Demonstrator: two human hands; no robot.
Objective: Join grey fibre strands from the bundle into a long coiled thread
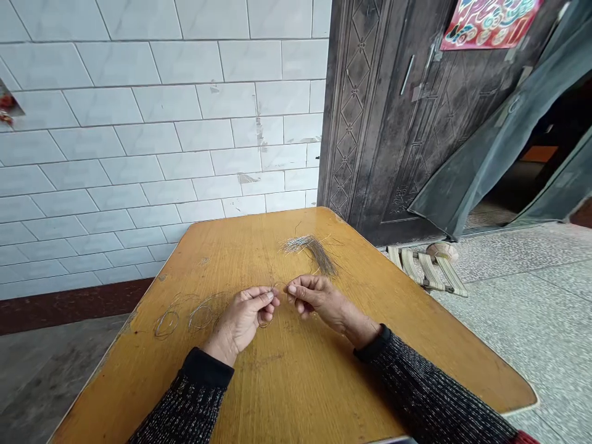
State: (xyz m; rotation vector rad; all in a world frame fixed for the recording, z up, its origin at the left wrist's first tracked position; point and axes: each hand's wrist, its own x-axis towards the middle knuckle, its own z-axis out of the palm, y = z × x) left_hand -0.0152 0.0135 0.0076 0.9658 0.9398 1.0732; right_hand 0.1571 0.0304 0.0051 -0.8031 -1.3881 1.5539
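Over the middle of the wooden table (pixel 296 382), my left hand (pixel 247 314) pinches a thin wire (pixel 279 283) between thumb and forefinger. A short end of it sticks up above the thumb. My right hand (pixel 317 302) is closed in a pinch on the same wire, a small gap away, and the wire bows between the two hands. Left of my left hand lie wire coils (pixel 166 323), loosely looped. A bundle of cut wires (pixel 319 253), silvery at one end and darker at the other, rests on the table beyond my right hand.
A white tiled wall (pixel 194 135) stands behind the table at the left. To the right are a dark carved door (pixel 370 123) and a grey-green curtain (pixel 499 135). A low folding stool with striped straps (pixel 428 269) is on the floor past the table's right edge.
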